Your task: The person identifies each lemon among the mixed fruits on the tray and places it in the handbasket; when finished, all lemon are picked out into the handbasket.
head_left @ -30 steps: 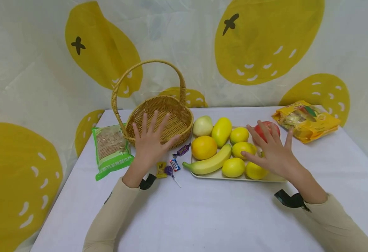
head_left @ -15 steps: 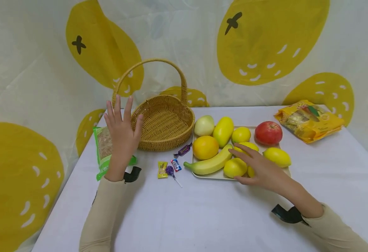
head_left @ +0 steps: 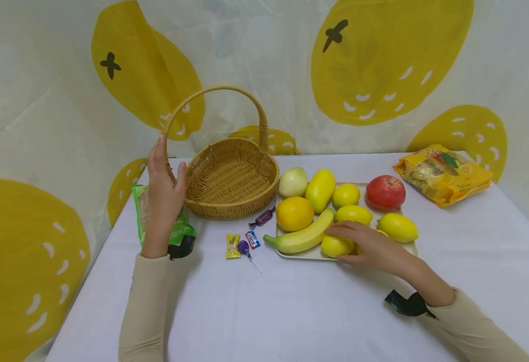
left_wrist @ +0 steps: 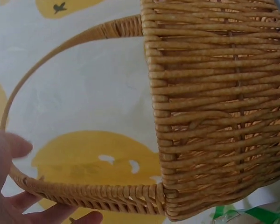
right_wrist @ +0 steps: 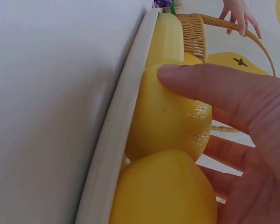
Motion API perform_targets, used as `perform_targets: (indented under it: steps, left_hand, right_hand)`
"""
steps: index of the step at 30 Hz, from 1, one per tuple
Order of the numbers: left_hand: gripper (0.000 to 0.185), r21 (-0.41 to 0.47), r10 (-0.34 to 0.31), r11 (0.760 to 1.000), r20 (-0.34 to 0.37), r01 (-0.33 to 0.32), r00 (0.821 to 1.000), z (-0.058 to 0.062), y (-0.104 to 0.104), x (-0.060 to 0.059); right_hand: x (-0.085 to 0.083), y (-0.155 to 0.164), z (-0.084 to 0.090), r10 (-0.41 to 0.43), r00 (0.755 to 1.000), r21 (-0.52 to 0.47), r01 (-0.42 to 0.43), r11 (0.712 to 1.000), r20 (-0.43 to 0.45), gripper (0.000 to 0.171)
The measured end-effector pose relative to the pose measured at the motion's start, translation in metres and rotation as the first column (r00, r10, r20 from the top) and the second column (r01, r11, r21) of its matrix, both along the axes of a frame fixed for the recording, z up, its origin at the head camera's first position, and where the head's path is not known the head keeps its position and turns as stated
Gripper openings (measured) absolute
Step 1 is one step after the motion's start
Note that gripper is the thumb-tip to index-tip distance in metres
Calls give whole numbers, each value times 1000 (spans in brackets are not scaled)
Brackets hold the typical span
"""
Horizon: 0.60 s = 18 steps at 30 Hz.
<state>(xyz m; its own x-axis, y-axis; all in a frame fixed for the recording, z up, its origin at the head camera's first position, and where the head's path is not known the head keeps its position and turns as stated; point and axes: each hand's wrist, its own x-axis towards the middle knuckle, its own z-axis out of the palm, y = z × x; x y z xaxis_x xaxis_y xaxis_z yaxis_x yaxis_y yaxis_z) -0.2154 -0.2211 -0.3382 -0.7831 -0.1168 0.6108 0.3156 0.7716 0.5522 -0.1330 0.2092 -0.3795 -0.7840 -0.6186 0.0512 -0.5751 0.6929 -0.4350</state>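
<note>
Nothing legible anywhere. Print on the green packet [head_left: 161,216] and the yellow bag [head_left: 443,173] — too small and blurred to read. Same for the candy wrappers [head_left: 246,240] on the desk [head_left: 291,311] — lettering present on the blue-and-red one, not decipherable.

Basket [head_left: 233,176] sits left of tray [head_left: 409,249]; snack bag [head_left: 149,216] left of basket, candies [head_left: 246,241] before it, second bag [head_left: 443,173] far right of basket.

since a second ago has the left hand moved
Yes: the left hand went left, from over the basket bowl to its handle's left end.
</note>
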Motion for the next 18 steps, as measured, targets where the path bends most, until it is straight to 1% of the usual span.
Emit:
perform_targets:
  steps: [6,13,18]
  left_hand:
    - [54,105,-44,994,5,43,999,-1,-7,-1]
    - [54,151,-48,988,10,46,999,1,-13,1]
    - [54,170,-64,984,15,61,998,4,-13,2]
  right_hand:
    - [-1,0,-6,28,999,-2,-28,1000,-21,56]
    - [-3,-1,-9,39,998,-4,-39,999,-43,57]
    - [-5,-1,-8,13,1000,-9,-13,1000,-20,59]
